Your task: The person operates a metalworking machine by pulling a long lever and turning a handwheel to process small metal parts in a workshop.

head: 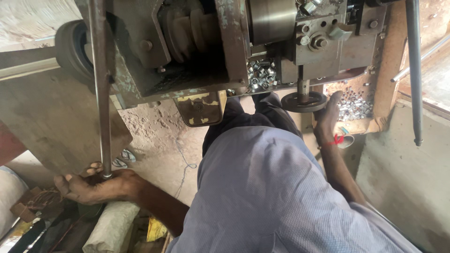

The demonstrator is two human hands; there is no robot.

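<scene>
Left fingers (pixel 77 180) wrap the steel rod's (pixel 102 93) lower end.

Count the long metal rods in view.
3: one rod gripped at its lower end by the left hand, one dark rod at far right, one thin rod behind it.

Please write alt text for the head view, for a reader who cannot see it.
Seen from above, a person's left hand grips the lower end of a long metal rod, while the right hand rests at a round black handwheel on a worn metal machine. Small shiny metal pieces fill a tray beside it.
</scene>
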